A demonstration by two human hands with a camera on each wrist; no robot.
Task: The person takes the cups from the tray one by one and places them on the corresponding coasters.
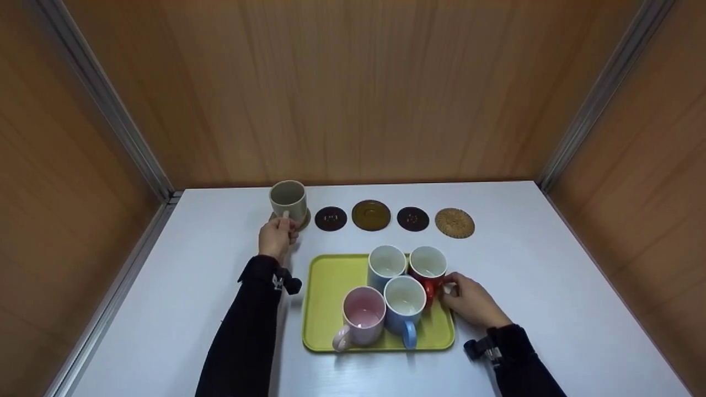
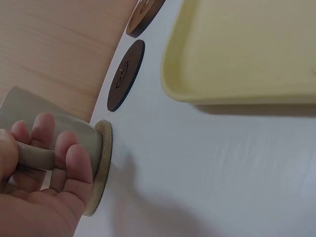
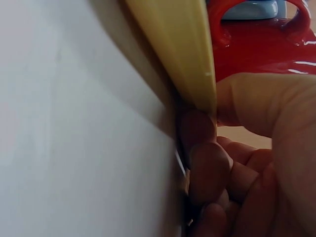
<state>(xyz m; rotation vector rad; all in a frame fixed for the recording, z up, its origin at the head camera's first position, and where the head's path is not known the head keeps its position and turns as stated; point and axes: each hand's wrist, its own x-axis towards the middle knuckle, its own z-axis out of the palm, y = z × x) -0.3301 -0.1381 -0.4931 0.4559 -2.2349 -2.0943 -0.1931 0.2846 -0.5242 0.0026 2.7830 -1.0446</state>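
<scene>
Left hand [image 1: 277, 236] curls round the handle of the beige mug [image 1: 288, 200] sitting on its cork coaster, right hand [image 1: 469, 302] pinches the yellow tray's [image 1: 325, 286] edge beside the red mug [image 1: 428, 268].

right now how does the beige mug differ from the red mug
The beige mug stands on a coaster in the far row, off the tray; the red mug sits on the yellow tray, packed among three other mugs. The left hand grips the beige mug's handle; the right hand is at the tray's edge by the red mug's handle. The beige mug is pale inside and out, the red one white inside. Both stand upright.
</scene>
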